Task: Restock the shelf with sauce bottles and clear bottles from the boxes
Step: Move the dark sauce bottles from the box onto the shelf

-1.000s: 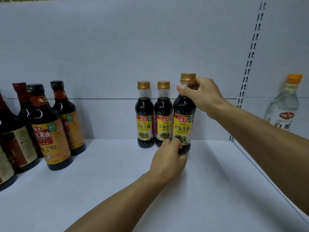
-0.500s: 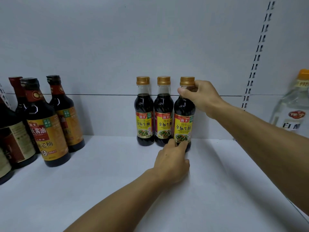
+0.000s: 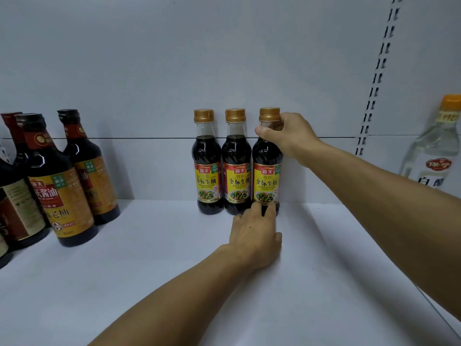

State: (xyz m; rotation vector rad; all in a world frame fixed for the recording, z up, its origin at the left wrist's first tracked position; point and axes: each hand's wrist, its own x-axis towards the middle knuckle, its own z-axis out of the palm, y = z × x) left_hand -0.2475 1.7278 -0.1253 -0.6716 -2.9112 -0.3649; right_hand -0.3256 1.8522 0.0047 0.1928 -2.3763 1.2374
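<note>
Head view, left to right from the third sauce bottle (image 3: 267, 168), upright at the shelf (image 3: 174, 283) back: touching second sauce bottle (image 3: 236, 168) on its left, left hand (image 3: 254, 236) fingertips at its base, right hand (image 3: 289, 136) pinching its neck. Risk on release: tipped or knocked against that neighbour by a dragging thumb. Open room rightward, bounded by slotted upright (image 3: 374, 96) and clear bottle (image 3: 434, 151).

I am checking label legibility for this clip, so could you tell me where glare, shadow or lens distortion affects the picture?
Head view: small glare streaks on the dark bottles; labels on the three gold-capped bottles read sharply; soft shadows fall right of both arms on the shelf; wide-angle bending tilts the clear bottle and the slotted upright.
</note>
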